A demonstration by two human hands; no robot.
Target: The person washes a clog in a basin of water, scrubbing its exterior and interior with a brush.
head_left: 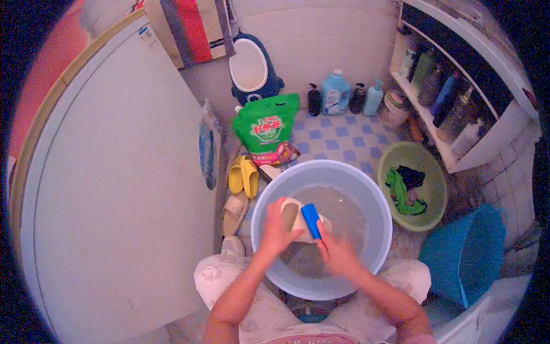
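Observation:
A large pale blue basin [379, 198] with cloudy greyish water stands between my knees. Over the water, my left hand [276, 230] grips a cream-coloured shoe [299, 223] at its left side; a brownish opening or inner part shows near my fingers. My right hand [338, 253], slightly blurred, is closed around the lower end of a blue brush [310, 215]. The brush lies against or just over the shoe; its bristles are hidden beneath it, and I cannot tell whether they touch.
A green detergent bag [267, 127] stands behind the basin, with yellow slippers [243, 175] to its left. On the right are a green basin [436, 200] holding clothes and a teal bucket [467, 252]. Several bottles [336, 94] line the wall; a white door [120, 189] fills the left.

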